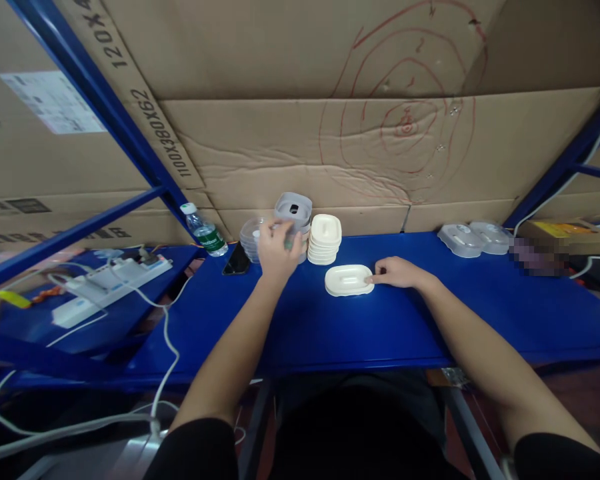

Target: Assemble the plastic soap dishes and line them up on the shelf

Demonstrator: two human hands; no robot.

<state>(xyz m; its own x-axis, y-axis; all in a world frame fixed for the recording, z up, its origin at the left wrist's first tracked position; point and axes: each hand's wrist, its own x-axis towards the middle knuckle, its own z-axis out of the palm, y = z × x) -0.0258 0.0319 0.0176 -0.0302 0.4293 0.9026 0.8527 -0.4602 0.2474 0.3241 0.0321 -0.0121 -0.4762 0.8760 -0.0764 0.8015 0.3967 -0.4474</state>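
Note:
My right hand (399,272) has its fingers curled, with thumb and forefinger at the right end of a cream oval lid (349,280) that lies on the blue table. My left hand (279,252) reaches over the clear plastic containers, its thumb and fingers apart. Close by it are a stack of clear round-cornered containers (251,239) and a stack of grey ones (293,203). Part of these stacks is hidden behind the hand. Just to the right rises a stack of cream lids (325,240).
A water bottle (206,232) and a dark phone (237,259) are at the left of the blue table (330,340). Two lidded containers (463,239) stand far right. Cardboard (260,147) walls the back. A white power strip (111,288) with cables lies left.

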